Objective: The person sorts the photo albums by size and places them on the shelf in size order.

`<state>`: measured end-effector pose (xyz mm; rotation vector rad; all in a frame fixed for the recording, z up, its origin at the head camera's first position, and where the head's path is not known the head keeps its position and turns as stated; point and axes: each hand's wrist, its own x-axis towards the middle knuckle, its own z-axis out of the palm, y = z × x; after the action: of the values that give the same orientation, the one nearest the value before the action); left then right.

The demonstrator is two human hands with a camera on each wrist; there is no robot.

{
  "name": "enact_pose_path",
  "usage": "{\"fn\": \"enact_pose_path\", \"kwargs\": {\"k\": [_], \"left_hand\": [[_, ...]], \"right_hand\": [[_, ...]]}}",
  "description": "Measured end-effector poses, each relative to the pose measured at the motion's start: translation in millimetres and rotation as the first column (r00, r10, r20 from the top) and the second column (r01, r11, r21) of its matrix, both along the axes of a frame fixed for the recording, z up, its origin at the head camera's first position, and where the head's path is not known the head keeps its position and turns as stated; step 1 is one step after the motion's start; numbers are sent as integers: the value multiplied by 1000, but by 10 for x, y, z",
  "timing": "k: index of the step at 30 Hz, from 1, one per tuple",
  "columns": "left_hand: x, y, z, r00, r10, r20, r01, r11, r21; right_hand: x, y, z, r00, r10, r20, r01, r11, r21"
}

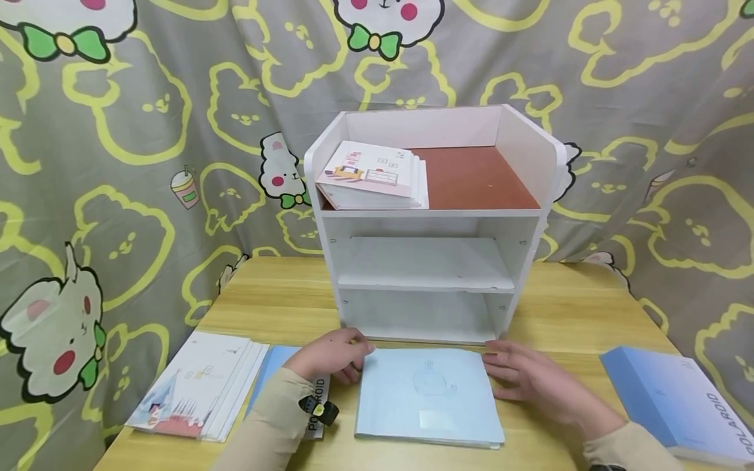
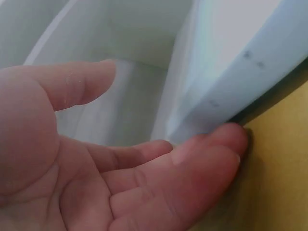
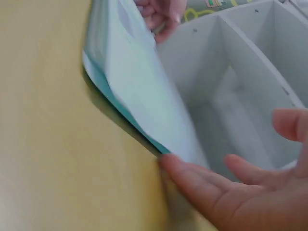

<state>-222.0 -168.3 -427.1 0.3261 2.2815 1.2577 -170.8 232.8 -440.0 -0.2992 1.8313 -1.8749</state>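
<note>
A stack of light blue booklets (image 1: 428, 399) lies on the wooden table, in front of the white shelf unit (image 1: 424, 286). At its left edge is my left hand (image 1: 333, 356); in the left wrist view the fingertips (image 2: 231, 139) are right at the stack's side and the thumb stands apart. On the other side, my right hand (image 1: 530, 374) has its fingers stretched toward the right edge. The right wrist view shows the fingertips (image 3: 175, 162) right at the lower corner of the booklets (image 3: 139, 86), with the thumb held away. Neither hand curls round the stack.
White picture books (image 1: 371, 171) are piled on the shelf unit's top left. More books (image 1: 197, 386) lie at the table's left, beside a blue Polaroid box (image 1: 318, 399) partly under my left arm. Another blue Polaroid box (image 1: 677, 399) lies far right. A patterned curtain (image 1: 194, 98) hangs behind.
</note>
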Motion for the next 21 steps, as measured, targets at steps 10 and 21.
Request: {"fn": "enact_pose_path", "kwargs": {"k": [10, 21], "left_hand": [[-29, 133, -133, 994, -82, -69, 75, 993, -89], [65, 227, 99, 961, -87, -261, 84, 996, -21]], "right_hand": [[4, -201, -203, 985, -148, 91, 159, 978, -134], [-8, -335, -296, 990, -41, 135, 70, 973, -219]]}}
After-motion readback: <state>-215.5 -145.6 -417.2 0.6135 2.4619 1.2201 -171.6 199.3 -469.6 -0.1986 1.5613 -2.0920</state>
